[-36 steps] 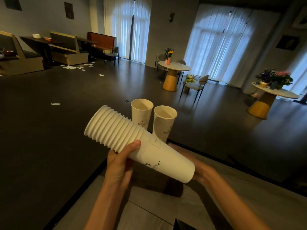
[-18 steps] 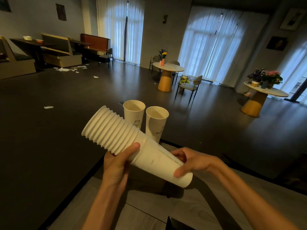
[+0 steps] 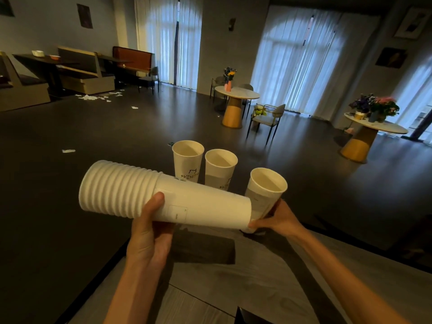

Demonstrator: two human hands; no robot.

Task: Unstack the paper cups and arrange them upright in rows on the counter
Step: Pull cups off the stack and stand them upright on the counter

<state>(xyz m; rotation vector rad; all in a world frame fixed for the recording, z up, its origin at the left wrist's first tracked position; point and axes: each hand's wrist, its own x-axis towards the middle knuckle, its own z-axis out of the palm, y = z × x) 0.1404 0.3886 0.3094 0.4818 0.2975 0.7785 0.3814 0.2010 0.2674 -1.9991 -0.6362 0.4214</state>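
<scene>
A long stack of white paper cups (image 3: pixel 163 197) lies nearly level above the counter, rims to the left, gripped from below by my left hand (image 3: pixel 149 232). My right hand (image 3: pixel 278 220) holds one single cup (image 3: pixel 265 195) by its base, upright and slightly tilted, just off the stack's narrow end. Two more cups stand upright side by side at the counter's far edge: the left cup (image 3: pixel 188 160) and the right cup (image 3: pixel 219 169), both partly hidden behind the stack.
The grey wood-grain counter (image 3: pixel 233 284) has a dark edge falling off to the dark floor on the left and beyond. A dark object (image 3: pixel 252 316) sits at the near edge. Round tables with flowers (image 3: pixel 236 94) stand far off.
My right hand has pulled one cup off the stack's narrow end and turned it upright to the right of the two standing cups. The stack has tipped closer to level.
</scene>
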